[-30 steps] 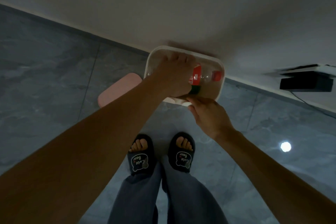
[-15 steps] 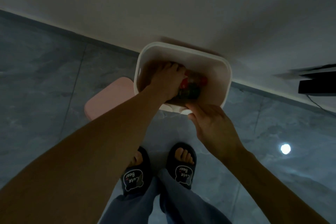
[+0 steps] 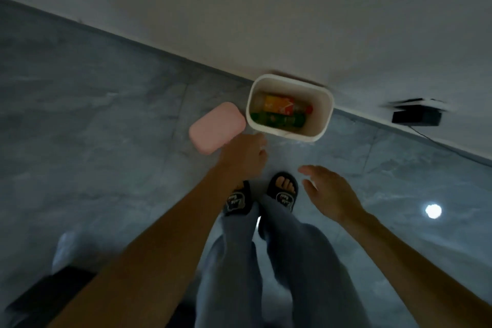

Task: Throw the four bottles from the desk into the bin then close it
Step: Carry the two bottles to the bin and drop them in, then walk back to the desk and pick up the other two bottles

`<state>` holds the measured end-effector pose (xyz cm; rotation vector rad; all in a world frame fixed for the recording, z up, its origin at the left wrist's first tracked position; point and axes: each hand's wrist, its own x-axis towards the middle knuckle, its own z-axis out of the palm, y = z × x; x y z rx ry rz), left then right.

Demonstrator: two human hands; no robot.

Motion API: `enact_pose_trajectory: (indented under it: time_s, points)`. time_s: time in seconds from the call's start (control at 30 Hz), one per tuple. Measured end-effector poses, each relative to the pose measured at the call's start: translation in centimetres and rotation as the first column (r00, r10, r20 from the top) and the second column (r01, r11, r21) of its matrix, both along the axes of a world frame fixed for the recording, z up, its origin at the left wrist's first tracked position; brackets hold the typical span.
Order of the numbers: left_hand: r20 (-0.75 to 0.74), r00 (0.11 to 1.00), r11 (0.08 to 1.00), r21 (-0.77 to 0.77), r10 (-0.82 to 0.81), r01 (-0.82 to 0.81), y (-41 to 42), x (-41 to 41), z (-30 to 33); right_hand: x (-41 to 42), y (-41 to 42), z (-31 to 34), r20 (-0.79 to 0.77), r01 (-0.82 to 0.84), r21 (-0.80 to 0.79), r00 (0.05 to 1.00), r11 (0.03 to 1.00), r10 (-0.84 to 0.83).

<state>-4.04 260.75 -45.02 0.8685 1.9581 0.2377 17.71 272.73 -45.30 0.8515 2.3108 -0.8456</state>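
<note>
The white bin [image 3: 323,112] stands open on the floor against the wall. Inside lie bottles: a green one [image 3: 279,119] along the near side and one with an orange and red label [image 3: 279,106] behind it. The pink lid [image 3: 215,128] lies flat on the floor just left of the bin. My left hand [image 3: 246,154] hovers empty between the lid and the bin's near edge, fingers loosely curled. My right hand [image 3: 328,190] hangs open to the right, below the bin, holding nothing.
My feet in black slippers [image 3: 283,194] stand just in front of the bin on the grey tiled floor. A black box with a cable [image 3: 415,116] sits by the wall at the right. A dark object [image 3: 48,293] fills the bottom-left corner.
My left hand has come out of the bin, leaving the bottle inside, and drawn back towards the lid. My right hand has let go of the bin's rim. The view has pulled back.
</note>
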Motion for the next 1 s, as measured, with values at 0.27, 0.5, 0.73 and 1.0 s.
enact_pose_trajectory:
  time_s: [0.27, 0.5, 0.73, 1.0]
  points:
    - [0.099, 0.981, 0.964, -0.228, 0.165, -0.139, -13.7, 4.5, 19.2, 8.1, -5.4, 20.1, 0.192, -0.046, -0.145, 0.979, 0.988, 0.073]
    - [0.079, 0.908, 0.884, -0.277, 0.411, -0.376, -23.8, 8.5, 30.9, 11.1, -6.6, 32.1, 0.324, -0.076, -0.175, 0.937, 0.982, 0.131]
    - [-0.064, 0.770, 0.718, -0.317, 0.635, -0.619, -30.3, 15.5, 36.8, 7.7, -5.1, 37.6, 0.355, -0.262, -0.192, 0.880, 0.946, 0.315]
    - [-0.071, 0.226, 0.180, -0.397, 0.972, -0.900, -33.9, 26.0, 39.2, -4.1, -7.9, 39.0, 0.290, -0.498, -0.155, 0.803, 0.853, 0.521]
